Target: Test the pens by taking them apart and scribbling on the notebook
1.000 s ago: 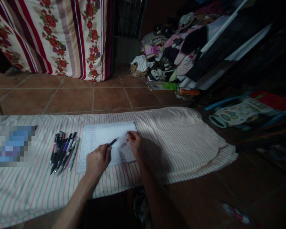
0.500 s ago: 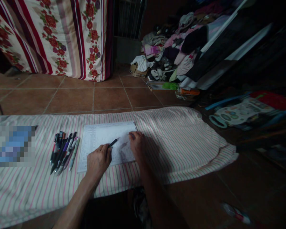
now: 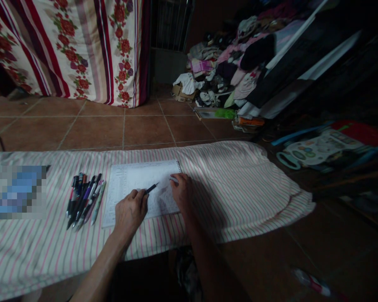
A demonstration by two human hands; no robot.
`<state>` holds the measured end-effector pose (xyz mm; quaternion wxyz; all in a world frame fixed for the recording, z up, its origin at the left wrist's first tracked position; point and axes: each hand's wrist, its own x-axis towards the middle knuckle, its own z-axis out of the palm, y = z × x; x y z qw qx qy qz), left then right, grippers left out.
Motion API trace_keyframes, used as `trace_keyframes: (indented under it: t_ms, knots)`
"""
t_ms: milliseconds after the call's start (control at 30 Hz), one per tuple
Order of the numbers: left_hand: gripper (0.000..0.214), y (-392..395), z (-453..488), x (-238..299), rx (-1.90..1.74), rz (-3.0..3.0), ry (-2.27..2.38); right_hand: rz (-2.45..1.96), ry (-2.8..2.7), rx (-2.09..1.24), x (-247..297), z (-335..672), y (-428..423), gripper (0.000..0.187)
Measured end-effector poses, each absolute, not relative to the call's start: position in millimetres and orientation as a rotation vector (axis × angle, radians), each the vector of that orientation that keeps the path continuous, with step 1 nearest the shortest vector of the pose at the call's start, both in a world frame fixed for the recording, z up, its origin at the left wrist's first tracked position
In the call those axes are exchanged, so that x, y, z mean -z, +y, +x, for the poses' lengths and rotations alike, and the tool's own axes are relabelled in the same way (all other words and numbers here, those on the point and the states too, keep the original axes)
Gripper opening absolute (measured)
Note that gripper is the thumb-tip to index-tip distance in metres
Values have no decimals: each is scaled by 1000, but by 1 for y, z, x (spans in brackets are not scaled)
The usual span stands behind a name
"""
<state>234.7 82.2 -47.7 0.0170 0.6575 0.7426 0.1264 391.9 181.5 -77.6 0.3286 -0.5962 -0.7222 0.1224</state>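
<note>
In the head view, a white spiral-bound notebook (image 3: 140,171) lies open and flat on a counter draped in a white cloth with pink and grey-green stripes (image 3: 229,184). The person's left hand (image 3: 131,209), at about 7 o'clock on the notebook, is closed around a slim dark pen (image 3: 151,188) whose narrow end points toward 2 o'clock. Whether that end touches the paper cannot be told. The right hand (image 3: 180,191), at 3 o'clock over the notebook, has its fingertips pinched on a small, thin, pale grey piece (image 3: 174,179), lying between 2 and 3 o'clock from the pen's end; the two do not touch.

The handling looks midway rather than finished: the pen and the piece are apart, one in each hand, and whether they belong together is too small to tell. Faint writing marks the page's 9 o'clock side, but its age cannot be judged.

At 9 o'clock from the notebook, a loose bunch of mixed black, purple and pale green pens (image 3: 84,200) rests on the cloth, touched by neither hand.
</note>
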Motion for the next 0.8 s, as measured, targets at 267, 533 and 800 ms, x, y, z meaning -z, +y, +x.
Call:
trace_keyframes:
  t_ms: [267, 533, 800]
  knots:
    - [32, 83, 234, 46, -384, 2020, 2328, -1367, -1845, -664, 82, 384, 176, 22]
    - [32, 83, 233, 46, -392, 2028, 2318, -1370, -1770, -748, 96, 389, 181, 22]
    - [32, 82, 231, 45, -414, 2047, 2310, -1434, -1622, -798, 83, 397, 184, 26]
